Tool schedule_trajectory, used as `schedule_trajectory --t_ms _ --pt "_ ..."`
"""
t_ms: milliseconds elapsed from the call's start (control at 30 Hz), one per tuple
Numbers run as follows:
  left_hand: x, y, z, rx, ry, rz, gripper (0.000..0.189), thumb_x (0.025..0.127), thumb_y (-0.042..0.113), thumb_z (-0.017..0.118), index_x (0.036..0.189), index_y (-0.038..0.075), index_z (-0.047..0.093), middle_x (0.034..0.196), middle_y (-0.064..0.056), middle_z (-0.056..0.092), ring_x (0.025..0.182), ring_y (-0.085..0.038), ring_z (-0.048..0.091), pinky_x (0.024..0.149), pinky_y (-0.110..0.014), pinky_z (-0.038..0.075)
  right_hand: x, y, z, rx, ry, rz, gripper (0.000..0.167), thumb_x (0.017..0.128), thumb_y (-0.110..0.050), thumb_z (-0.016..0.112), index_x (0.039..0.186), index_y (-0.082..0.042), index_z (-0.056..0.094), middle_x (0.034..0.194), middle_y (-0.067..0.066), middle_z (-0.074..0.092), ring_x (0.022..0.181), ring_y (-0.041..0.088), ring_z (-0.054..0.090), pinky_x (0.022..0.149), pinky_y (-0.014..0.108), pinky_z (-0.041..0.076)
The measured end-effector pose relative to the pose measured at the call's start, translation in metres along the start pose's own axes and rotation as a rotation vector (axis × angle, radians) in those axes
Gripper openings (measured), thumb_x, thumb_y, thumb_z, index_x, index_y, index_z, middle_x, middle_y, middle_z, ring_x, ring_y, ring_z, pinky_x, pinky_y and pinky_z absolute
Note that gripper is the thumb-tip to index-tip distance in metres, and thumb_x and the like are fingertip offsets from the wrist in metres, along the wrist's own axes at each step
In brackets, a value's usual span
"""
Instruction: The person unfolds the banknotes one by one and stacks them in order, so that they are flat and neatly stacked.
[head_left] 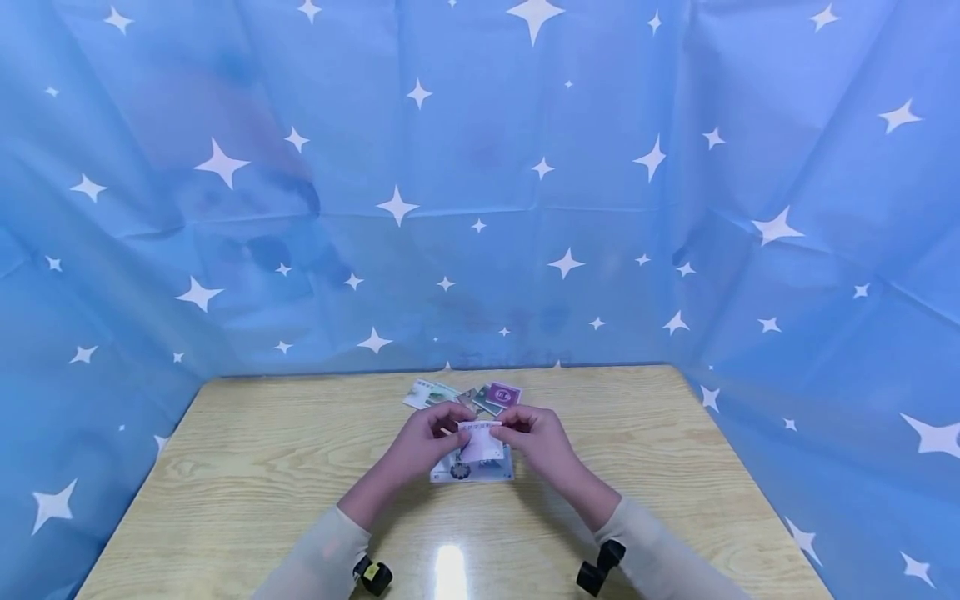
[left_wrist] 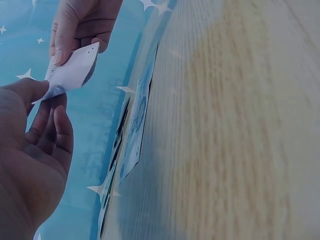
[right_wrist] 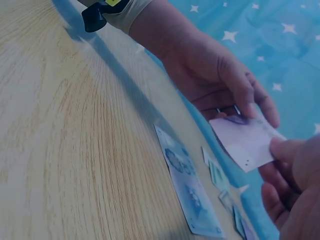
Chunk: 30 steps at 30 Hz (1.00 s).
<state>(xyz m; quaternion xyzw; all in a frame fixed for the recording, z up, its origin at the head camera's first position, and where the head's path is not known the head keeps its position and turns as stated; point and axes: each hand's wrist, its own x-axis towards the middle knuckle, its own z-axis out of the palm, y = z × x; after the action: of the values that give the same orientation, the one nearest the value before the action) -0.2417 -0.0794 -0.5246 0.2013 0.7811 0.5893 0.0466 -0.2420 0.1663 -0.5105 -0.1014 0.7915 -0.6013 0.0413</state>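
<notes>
Both hands hold a pale pink-purple banknote up over the middle of the table, its face slightly bowed. My left hand pinches its left end between thumb and fingers. At the opposite end, the thumb and fingers of my right hand pinch it too. Dark print and small dots show along its edges in the right wrist view, where the banknote faces the camera. Below it, a bluish banknote lies flat on the table, partly covered in the head view by the held one.
Beyond the hands, several notes lie overlapping on the wooden table, among them a greenish note and a purple note. A blue curtain with white stars hangs behind the far edge. Both wrists wear black cameras.
</notes>
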Motion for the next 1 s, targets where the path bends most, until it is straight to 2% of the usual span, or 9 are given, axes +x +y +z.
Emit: schedule_trajectory --t_ms 133,267,367,600,800,900,1000 --pt "-0.0005 -0.0015 -0.0001 0.001 -0.006 0.014 0.026 0.105 0.010 0.077 0.130 0.013 0.078 0.123 -0.003 0.074 0.098 -0.021 0.069 0.083 -0.030 0.059 -0.0020 -0.0023 0.0013 -0.018 0.000 0.006 0.006 0.102 -0.008 0.080 0.103 -0.001 0.081 0.095 0.006 0.077 0.086 0.018 0.069 0.077 0.031 0.061" --pt "-0.0015 -0.0028 -0.0016 0.012 0.000 0.022 0.026 0.104 0.013 0.078 0.131 0.013 0.078 0.122 -0.003 0.074 0.099 -0.021 0.068 0.083 -0.030 0.059 -0.0032 -0.0038 0.0036 -0.016 0.017 0.004 0.005 0.102 -0.008 0.081 0.104 -0.004 0.082 0.094 0.006 0.079 0.085 0.017 0.069 0.074 0.028 0.060" --pt "-0.0026 -0.0023 -0.0030 0.021 0.002 0.029 0.027 0.104 0.015 0.079 0.131 0.013 0.078 0.123 -0.001 0.074 0.101 -0.021 0.068 0.084 -0.030 0.058 -0.0050 -0.0044 0.0049 -0.003 0.032 -0.003 0.006 0.101 -0.007 0.081 0.106 -0.004 0.081 0.093 0.006 0.080 0.082 0.017 0.071 0.072 0.027 0.060" --pt "-0.0037 0.0002 -0.0034 0.070 0.010 0.053 0.026 0.104 0.016 0.079 0.130 0.010 0.078 0.119 0.001 0.075 0.099 -0.019 0.069 0.084 -0.031 0.059 -0.0093 -0.0065 0.0055 -0.004 0.068 -0.048 0.006 0.103 -0.008 0.080 0.102 -0.002 0.078 0.089 0.007 0.079 0.077 0.024 0.071 0.067 0.034 0.063" --pt "-0.0037 -0.0012 -0.0044 0.126 0.018 0.052 0.027 0.104 0.017 0.080 0.130 0.011 0.078 0.114 0.009 0.074 0.099 -0.016 0.069 0.084 -0.033 0.060 -0.0104 -0.0069 0.0068 -0.044 0.096 -0.075 0.004 0.101 -0.007 0.082 0.097 -0.009 0.080 0.091 0.004 0.074 0.079 0.024 0.067 0.067 0.029 0.058" --pt "-0.0040 -0.0008 -0.0053 0.141 0.022 0.052 0.027 0.104 0.018 0.081 0.130 0.011 0.079 0.113 0.010 0.074 0.099 -0.015 0.069 0.085 -0.033 0.061 -0.0102 -0.0084 0.0062 -0.046 0.102 -0.077 0.004 0.101 -0.008 0.083 0.098 -0.007 0.080 0.092 0.005 0.073 0.079 0.022 0.063 0.067 0.025 0.053" --pt "-0.0044 0.0000 -0.0064 0.149 0.026 0.051 0.027 0.104 0.020 0.081 0.130 0.013 0.079 0.111 0.010 0.073 0.100 -0.016 0.069 0.084 -0.033 0.061 -0.0094 -0.0088 0.0051 -0.013 0.090 -0.049 0.004 0.101 -0.008 0.082 0.099 -0.005 0.081 0.092 0.006 0.074 0.081 0.021 0.064 0.069 0.028 0.057"
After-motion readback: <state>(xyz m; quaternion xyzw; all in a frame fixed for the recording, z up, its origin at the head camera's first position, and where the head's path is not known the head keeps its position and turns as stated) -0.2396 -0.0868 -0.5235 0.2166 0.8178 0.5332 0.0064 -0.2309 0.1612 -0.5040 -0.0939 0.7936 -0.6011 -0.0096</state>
